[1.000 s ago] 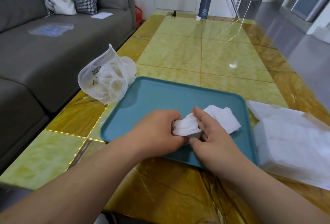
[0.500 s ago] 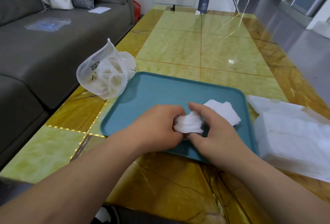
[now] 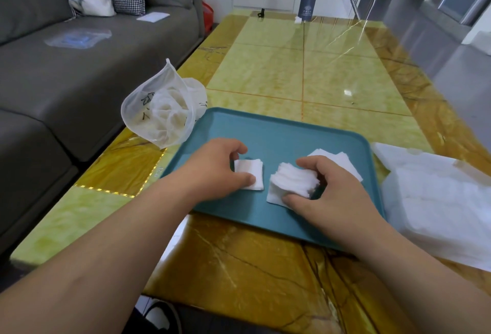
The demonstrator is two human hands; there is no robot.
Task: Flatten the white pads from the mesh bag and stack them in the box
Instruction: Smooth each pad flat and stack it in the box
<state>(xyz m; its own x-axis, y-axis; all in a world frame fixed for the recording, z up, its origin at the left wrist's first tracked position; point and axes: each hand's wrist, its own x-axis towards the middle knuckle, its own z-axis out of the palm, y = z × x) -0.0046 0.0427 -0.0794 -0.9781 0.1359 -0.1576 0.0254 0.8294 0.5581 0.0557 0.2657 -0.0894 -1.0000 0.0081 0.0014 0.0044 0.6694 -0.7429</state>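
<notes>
Left hand point(image 3: 220, 168) pinching flat pad point(image 3: 251, 175), right hand point(image 3: 332, 195) grasping pad bunch point(image 3: 292, 180), layered edges facing left

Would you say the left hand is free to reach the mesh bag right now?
Probably yes: the bag lies close, off the far-left corner of the tray, with nothing between, but the left hand must first release the pad it pinches.

Far half of tray point(image 3: 279, 131) bare; mesh bag point(image 3: 159, 113) at left corner, white pack point(image 3: 438, 200) beside right edge
</notes>
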